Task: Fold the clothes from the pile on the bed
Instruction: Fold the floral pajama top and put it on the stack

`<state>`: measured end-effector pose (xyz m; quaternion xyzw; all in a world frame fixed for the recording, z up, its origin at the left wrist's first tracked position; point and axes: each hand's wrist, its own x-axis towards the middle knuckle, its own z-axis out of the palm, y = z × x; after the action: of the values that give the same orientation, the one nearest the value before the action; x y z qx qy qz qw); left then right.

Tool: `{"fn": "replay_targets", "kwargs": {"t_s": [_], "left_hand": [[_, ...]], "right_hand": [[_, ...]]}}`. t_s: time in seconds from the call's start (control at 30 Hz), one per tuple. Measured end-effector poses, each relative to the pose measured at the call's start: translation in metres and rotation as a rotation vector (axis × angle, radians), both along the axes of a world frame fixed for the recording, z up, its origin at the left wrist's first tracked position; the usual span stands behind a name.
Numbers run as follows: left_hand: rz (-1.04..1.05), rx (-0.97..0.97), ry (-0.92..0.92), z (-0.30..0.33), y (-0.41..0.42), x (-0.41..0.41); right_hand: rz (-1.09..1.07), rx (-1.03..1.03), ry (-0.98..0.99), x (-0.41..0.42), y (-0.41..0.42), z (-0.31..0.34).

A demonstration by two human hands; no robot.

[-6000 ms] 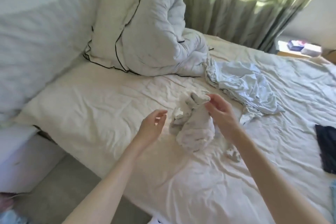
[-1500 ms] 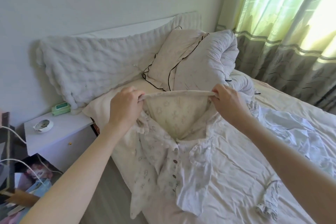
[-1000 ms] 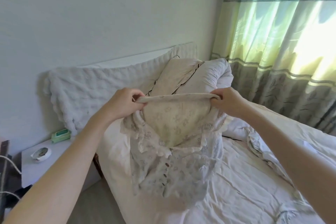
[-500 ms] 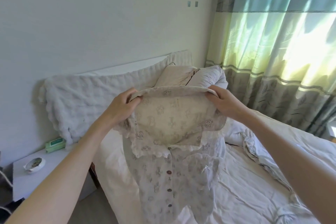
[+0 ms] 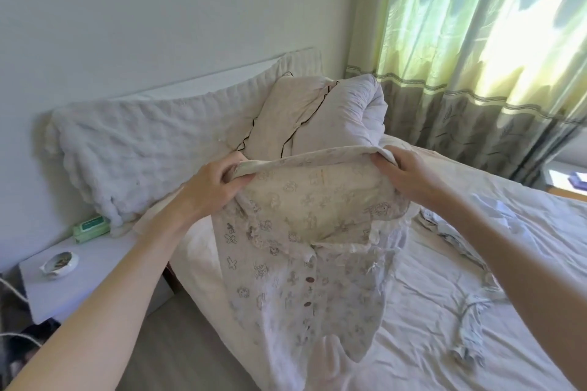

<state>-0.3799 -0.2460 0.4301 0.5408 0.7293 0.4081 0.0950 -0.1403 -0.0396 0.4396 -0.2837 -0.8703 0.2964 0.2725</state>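
I hold a cream printed pyjama top (image 5: 305, 263) with a frilled collar and brown buttons up in front of me over the bed (image 5: 428, 311). My left hand (image 5: 211, 187) grips its upper edge at the left, and my right hand (image 5: 403, 174) grips the same edge at the right. The garment hangs open between them, its lower part drooping onto the sheet. A crumpled pale blue garment (image 5: 470, 320) lies on the bed to the right, partly hidden by my right arm.
A pillow and rolled duvet (image 5: 333, 117) lean against the padded headboard (image 5: 143, 143). A white bedside table (image 5: 95, 267) at the left carries a small dish (image 5: 58, 263) and a green pack (image 5: 90, 227). Green curtains (image 5: 476, 57) hang at the right.
Six seconds ago the top lay bunched on the sheet. Since then both hands lifted it by its upper edge and spread it. In the last half second it came down slightly toward the bed.
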Motion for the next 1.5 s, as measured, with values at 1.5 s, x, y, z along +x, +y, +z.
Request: {"fn": "replay_targets", "kwargs": {"t_s": [1.5], "left_hand": [[0.254, 0.032, 0.266, -0.064, -0.052, 0.152]], "right_hand": [[0.030, 0.201, -0.073, 0.141, -0.024, -0.076]]}}
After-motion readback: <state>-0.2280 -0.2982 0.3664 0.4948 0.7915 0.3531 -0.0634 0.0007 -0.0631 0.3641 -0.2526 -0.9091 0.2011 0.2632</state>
